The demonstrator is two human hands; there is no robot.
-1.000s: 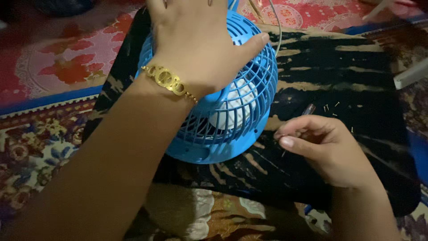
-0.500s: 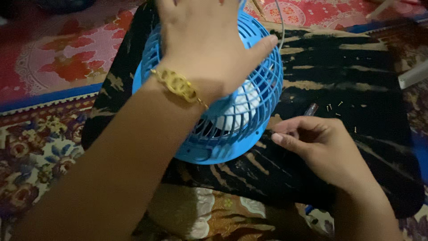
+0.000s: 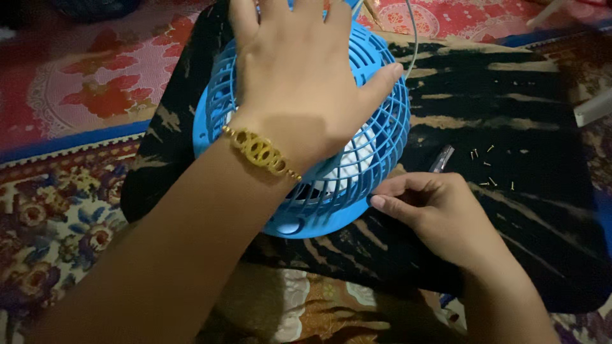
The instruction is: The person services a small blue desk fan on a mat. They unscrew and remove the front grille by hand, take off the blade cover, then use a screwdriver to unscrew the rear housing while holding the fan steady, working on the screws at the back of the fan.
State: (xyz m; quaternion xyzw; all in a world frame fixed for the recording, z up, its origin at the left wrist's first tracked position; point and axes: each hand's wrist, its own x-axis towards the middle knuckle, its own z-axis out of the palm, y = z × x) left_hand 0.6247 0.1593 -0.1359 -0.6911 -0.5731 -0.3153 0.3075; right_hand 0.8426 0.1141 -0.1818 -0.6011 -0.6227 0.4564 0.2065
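Left hand (image 3: 306,83) is pressing flat, fingers spread, on the fan (image 3: 376,159); right hand (image 3: 440,213) is pinching its rim; loose screws (image 3: 488,167) nearby risk scattering.

Our arms are bare, without sleeves; a gold chain bracelet (image 3: 261,151) of linked oval rings circles our left wrist.

Small screws (image 3: 488,167) and perhaps a tool (image 3: 441,159) clutter cloth (image 3: 529,95) rightward
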